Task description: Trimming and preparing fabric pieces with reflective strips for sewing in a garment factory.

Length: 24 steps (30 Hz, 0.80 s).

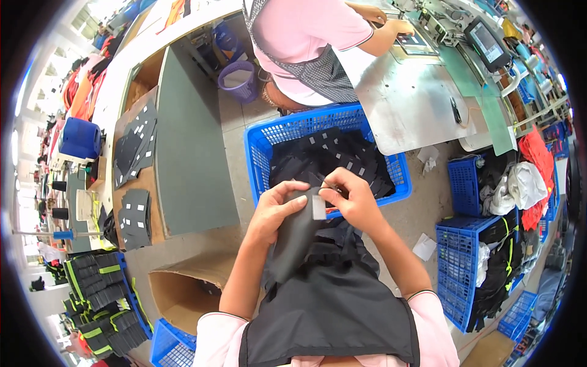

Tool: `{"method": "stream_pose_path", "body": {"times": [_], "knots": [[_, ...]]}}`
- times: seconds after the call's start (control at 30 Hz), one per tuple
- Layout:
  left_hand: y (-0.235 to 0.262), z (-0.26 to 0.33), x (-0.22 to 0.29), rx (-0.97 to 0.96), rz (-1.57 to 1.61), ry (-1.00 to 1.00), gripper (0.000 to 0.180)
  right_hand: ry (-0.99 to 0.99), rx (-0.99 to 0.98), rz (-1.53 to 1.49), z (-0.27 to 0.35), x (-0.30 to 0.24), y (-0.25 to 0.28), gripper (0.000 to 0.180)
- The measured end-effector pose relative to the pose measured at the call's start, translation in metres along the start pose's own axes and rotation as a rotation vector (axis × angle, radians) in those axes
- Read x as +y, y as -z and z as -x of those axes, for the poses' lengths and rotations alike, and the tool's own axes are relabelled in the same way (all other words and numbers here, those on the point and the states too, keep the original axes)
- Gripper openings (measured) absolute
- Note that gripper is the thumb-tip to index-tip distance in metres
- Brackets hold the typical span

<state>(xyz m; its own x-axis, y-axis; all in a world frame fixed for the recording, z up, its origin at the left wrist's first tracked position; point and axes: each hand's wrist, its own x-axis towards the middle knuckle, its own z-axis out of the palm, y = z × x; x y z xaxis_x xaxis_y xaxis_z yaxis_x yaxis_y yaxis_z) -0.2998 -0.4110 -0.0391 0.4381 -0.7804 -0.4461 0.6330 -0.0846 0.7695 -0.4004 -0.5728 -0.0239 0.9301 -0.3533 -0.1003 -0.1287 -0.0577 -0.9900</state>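
Person's left hand (273, 214): fingers narrowed, gripping a soft black flat piece (295, 237) bearing a pale rectangular patch (319, 210). Right hand (359, 203): fingers pinched at the piece's top edge. Piece held at near side of the blue perforated plastic basket (400, 176); similar black pieces (342, 147) inside basket. Right of basket: silvery metal tabletop (416, 104). Beyond basket: co-worker in pink shirt (299, 30).

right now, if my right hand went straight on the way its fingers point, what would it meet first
The dark piece your right hand seems to pinch, beside its white patch; past that, probably your left hand, though depth is unclear.
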Motion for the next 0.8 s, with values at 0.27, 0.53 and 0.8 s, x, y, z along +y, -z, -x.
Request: {"method": "stream_pose_path", "body": {"times": [0.27, 0.53, 0.8], "knots": [[0.003, 0.004, -0.023, 0.215, 0.171, -0.125, 0.021, 0.259, 0.129, 0.354, 0.037, 0.011, -0.001, 0.031], [-0.008, 0.005, -0.024, 0.247, 0.078, -0.169, 0.025, 0.343, 0.108, 0.474, 0.031, 0.022, -0.004, 0.030], [-0.015, 0.009, -0.015, 0.306, -0.002, -0.128, 0.027, 0.466, 0.066, 0.499, 0.020, 0.023, -0.007, 0.029]]}}
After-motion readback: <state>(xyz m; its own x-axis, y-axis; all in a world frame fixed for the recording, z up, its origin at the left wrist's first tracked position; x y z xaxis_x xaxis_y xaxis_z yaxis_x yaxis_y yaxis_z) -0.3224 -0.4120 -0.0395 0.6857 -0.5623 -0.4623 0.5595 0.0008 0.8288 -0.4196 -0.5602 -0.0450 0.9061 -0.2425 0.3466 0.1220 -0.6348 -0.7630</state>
